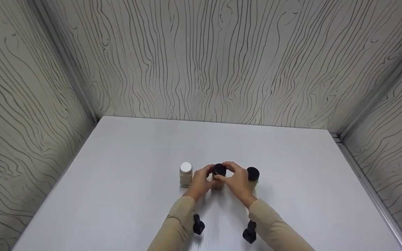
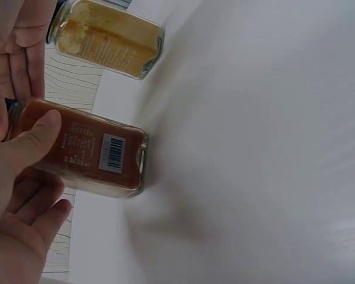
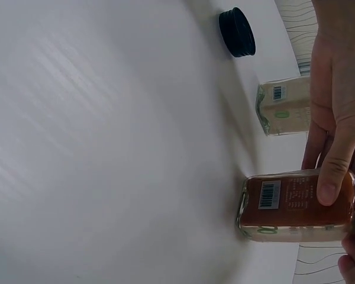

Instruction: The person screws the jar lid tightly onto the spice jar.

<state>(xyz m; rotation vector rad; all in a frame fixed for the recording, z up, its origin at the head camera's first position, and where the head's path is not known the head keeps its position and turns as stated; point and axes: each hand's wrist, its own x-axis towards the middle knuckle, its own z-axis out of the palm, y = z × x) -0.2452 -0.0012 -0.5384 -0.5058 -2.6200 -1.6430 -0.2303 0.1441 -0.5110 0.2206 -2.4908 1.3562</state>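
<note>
A square glass jar of reddish-brown contents (image 2: pixel 86 148), with a barcode label on its side, stands upright between my hands. My left hand (image 1: pixel 199 182) grips its upper body, the thumb laid along the glass in both wrist views. At the jar's black lid (image 1: pixel 219 169), my right hand (image 1: pixel 237 179) pinches the rim with thumb and fingers. To the left is a pale-filled jar (image 1: pixel 186 177) with a white top. A jar of yellow contents (image 2: pixel 106 38) with a black lid stands to the right, partly behind my right hand in the head view.
A loose black lid (image 3: pixel 236 32) lies on the white table (image 1: pixel 124 167) near the pale jar; my left arm hides it in the head view. Wood-patterned panels (image 1: pixel 201 62) rise behind the table and at both sides.
</note>
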